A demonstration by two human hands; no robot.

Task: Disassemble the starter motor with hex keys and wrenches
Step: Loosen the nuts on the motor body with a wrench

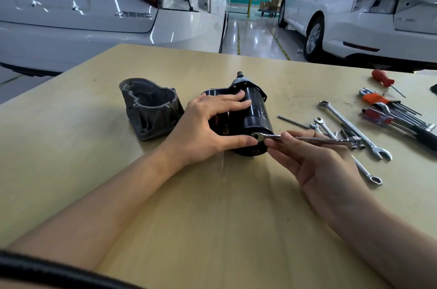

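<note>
Car workshop: white cars [94,5], wrenches [354,130].

You've got two hands in view, left hand [208,128] and right hand [316,165]. One black motor body [250,113], one grey housing [149,109]. Four wrenches: one held [307,138], three [352,128] loose. One red-handled screwdriver [383,78]. Two white cars [94,5].

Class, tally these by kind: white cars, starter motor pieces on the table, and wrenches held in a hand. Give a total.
White cars: 2
Motor pieces: 2 (black motor body, grey housing)
Wrenches held: 1 (wrench in the right hand)
Total: 5
</note>
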